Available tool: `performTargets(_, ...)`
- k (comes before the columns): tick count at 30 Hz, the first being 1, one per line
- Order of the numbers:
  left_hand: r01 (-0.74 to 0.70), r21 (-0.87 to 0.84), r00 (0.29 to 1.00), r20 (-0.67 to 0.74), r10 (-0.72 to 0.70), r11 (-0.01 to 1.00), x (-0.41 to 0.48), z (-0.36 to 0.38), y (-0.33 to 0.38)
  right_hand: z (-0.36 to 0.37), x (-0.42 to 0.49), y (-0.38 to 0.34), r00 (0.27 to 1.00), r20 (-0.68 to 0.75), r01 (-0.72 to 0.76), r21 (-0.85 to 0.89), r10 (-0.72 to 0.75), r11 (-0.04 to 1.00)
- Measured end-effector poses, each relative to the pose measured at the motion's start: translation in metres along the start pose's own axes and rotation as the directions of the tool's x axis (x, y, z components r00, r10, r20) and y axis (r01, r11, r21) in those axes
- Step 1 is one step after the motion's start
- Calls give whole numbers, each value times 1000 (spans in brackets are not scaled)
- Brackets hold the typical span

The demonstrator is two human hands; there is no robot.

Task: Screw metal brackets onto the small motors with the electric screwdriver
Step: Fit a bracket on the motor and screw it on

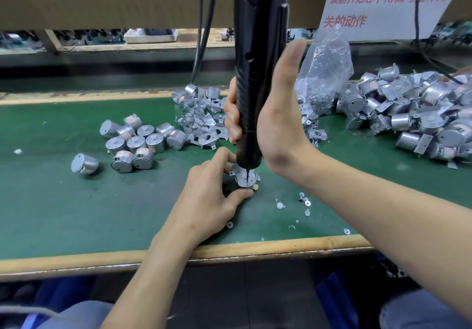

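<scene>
Screwdriver (258,73), upright, gripped low on its barrel by the right hand (278,119), bit down on the bracket (242,177). Left hand (209,198) pinches bracket and largely hidden motor on the green mat (102,213), near its front edge. Light, rigid, likely slippery metal: hold by the sides.
</scene>
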State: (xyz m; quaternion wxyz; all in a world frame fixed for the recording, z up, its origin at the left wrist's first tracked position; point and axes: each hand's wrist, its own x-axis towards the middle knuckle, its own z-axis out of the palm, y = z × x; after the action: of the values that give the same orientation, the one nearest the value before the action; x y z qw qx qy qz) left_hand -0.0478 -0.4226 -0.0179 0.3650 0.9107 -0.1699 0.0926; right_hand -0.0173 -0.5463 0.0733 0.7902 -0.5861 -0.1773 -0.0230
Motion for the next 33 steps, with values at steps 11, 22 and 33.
performTargets(11, -9, -35, 1000, -13, 9, 999, -2, 1, 1, -38, -3, -16, 985, 136, -114, 56, 106, 992)
performTargets(22, 68, -132, 997, -22, -71, 989, 1, 1, 1, -70, -19, -22, 985, 95, -145, 40, 141, 989)
performTargets(33, 62, -145, 998, -15, -64, 988, 1, 0, 2, -73, -24, -14, 978, 93, -193, 59, 187, 979)
